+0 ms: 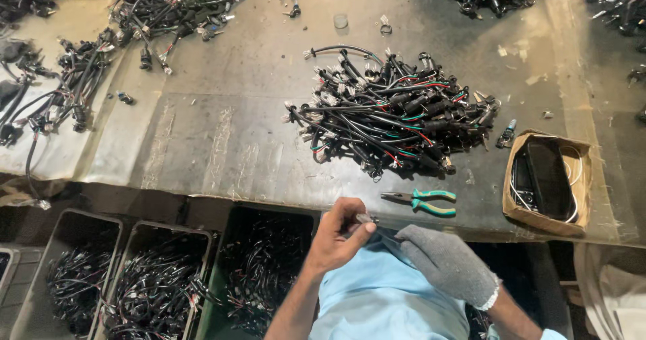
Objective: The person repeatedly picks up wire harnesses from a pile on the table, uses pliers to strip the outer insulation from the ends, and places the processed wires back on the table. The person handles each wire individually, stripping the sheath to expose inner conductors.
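The person's left hand (340,235) pinches a small connector piece (365,218) between thumb and fingertips, just off the table's (222,145) near edge, above the lap. The gloved right hand (447,262) lies close beside it, fingers loosely curled; whether its grip closes on anything cannot be told. Held beyond the edge, the piece could slip and drop into the open bins (161,279) of wires below, or onto the floor. The green-handled pliers (422,202) lie right at the near edge, where an elbow might knock them off
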Motion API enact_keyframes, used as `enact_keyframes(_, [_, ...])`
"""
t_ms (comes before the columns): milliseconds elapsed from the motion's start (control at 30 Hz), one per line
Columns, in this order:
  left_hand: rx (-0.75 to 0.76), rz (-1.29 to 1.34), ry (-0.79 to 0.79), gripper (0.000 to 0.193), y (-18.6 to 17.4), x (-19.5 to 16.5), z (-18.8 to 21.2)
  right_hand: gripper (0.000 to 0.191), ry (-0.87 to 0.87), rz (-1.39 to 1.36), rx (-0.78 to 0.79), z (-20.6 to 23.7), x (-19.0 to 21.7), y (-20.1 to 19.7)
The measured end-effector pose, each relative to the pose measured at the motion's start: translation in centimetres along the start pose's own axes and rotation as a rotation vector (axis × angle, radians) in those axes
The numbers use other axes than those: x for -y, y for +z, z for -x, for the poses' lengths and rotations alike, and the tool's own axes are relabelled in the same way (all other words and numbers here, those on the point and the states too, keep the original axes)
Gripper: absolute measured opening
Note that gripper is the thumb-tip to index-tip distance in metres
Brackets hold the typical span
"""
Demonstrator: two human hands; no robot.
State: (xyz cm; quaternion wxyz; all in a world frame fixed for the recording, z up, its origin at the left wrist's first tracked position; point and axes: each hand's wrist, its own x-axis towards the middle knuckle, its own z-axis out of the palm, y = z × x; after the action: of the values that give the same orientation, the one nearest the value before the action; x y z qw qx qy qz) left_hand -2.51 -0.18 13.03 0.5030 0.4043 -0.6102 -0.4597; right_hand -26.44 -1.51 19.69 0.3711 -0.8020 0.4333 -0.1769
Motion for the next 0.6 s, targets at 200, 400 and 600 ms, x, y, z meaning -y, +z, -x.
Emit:
enact_keyframes(200, [0.031,0.074,0.005,0.018,0.7,0.5,0.3,0.021,0.151,-0.096,0.038,0.0,-1.2,1.0])
enact_keyframes(400, [-0.183,0.051,-0.002,0.017,1.5,2.6,0.9,0.034,0.147,-0.177,-0.029,0.3,-2.2,2.9])
enact_keyframes(600, [-0.281,0.176,0.054,0.022,0.5,3.0,0.2,0.019,-0.145,-0.005,-0.218,0.2,-2.7,2.7])
